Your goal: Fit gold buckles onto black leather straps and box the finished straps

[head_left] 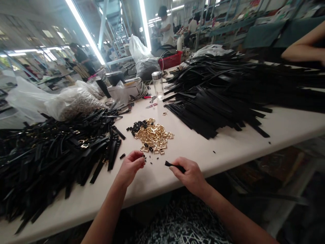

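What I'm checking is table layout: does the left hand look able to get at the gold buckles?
Probably yes: the gold buckles lie just beyond the left hand, with only small black bits nearby.

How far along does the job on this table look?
Partway, I'd judge. The strap pile on the left, with some gold fittings showing, looks done. The right hand holds a black strip; whether the left hand holds anything is unclear. Loose gold fittings and the strips on the right seem to remain.
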The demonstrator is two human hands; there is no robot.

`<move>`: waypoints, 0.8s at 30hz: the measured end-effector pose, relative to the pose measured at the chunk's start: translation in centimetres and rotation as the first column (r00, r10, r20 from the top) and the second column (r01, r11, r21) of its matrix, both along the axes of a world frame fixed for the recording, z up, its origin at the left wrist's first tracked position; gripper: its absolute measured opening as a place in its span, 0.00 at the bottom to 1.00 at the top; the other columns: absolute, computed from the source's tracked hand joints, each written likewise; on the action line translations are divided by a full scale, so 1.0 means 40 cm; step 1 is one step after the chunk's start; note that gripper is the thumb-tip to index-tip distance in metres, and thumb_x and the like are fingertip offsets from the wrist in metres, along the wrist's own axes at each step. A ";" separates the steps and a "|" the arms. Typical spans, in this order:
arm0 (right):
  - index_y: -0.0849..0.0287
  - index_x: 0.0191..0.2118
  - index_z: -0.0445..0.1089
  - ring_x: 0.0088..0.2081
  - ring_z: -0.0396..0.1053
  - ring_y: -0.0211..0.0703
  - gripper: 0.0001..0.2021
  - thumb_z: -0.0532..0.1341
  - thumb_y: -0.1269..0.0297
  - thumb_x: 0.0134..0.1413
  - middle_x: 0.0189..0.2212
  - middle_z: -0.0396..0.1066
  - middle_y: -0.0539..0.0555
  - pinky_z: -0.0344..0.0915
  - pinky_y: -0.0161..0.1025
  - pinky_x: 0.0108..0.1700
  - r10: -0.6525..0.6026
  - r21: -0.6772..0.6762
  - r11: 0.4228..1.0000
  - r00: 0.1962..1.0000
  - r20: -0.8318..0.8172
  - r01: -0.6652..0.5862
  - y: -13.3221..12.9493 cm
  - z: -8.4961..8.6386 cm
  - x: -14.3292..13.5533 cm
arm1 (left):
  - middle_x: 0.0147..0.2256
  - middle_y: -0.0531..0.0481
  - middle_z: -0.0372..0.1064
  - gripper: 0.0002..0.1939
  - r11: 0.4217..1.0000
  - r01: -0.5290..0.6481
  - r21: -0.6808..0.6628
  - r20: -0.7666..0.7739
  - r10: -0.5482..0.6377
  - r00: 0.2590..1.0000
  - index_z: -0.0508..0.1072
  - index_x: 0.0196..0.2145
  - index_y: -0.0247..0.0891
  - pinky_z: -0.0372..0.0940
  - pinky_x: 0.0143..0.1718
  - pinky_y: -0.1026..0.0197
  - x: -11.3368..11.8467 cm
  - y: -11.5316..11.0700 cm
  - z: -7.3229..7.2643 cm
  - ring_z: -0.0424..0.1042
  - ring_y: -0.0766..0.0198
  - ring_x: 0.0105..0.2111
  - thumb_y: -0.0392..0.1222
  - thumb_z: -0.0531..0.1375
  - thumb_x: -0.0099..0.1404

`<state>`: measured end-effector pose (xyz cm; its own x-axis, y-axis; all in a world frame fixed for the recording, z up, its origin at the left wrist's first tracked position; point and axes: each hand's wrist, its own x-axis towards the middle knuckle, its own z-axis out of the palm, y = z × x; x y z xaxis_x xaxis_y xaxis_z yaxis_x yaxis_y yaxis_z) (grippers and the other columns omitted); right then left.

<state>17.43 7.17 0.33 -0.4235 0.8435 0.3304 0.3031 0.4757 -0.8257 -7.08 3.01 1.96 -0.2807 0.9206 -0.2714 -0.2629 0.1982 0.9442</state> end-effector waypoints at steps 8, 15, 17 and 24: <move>0.58 0.33 0.71 0.27 0.66 0.37 0.05 0.61 0.65 0.60 0.26 0.71 0.49 0.60 0.35 0.31 0.033 0.212 0.977 0.999 -0.023 -0.027 -0.029 0.071 -0.057 | 0.28 0.56 0.68 0.17 1.000 0.021 0.010 0.291 -0.023 0.956 0.69 0.26 0.34 0.62 0.25 0.74 0.088 -0.055 0.024 0.65 0.76 0.24 0.37 0.75 0.46; 0.57 0.33 0.70 0.28 0.67 0.38 0.07 0.58 0.64 0.63 0.26 0.70 0.50 0.60 0.36 0.32 0.031 0.303 0.952 0.999 0.008 -0.032 -0.041 0.071 -0.086 | 0.25 0.56 0.68 0.22 0.996 -0.077 -0.036 0.343 0.085 0.935 0.70 0.24 0.34 0.65 0.24 0.75 0.123 -0.078 0.031 0.67 0.75 0.24 0.43 0.78 0.41; 0.57 0.34 0.70 0.29 0.67 0.38 0.07 0.58 0.64 0.63 0.26 0.70 0.50 0.59 0.36 0.32 0.020 0.320 0.947 0.999 0.029 -0.028 -0.042 0.066 -0.089 | 0.25 0.55 0.69 0.23 0.992 -0.113 -0.064 0.339 0.128 0.932 0.72 0.26 0.33 0.66 0.25 0.74 0.129 -0.083 0.030 0.68 0.74 0.24 0.45 0.78 0.40; 0.58 0.33 0.70 0.29 0.67 0.38 0.10 0.57 0.63 0.65 0.25 0.69 0.50 0.57 0.37 0.31 0.014 0.347 0.937 0.996 0.090 -0.045 -0.043 0.059 -0.084 | 0.23 0.55 0.69 0.23 0.983 -0.174 -0.064 0.303 0.185 0.935 0.72 0.25 0.34 0.67 0.27 0.73 0.148 -0.081 0.032 0.69 0.74 0.24 0.48 0.78 0.39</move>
<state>14.07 5.44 2.68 -0.4857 0.6683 0.5635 0.3457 0.7389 -0.5783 -1.17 -0.25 3.25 -0.3388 0.8508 -0.4017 -0.5726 0.1524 0.8056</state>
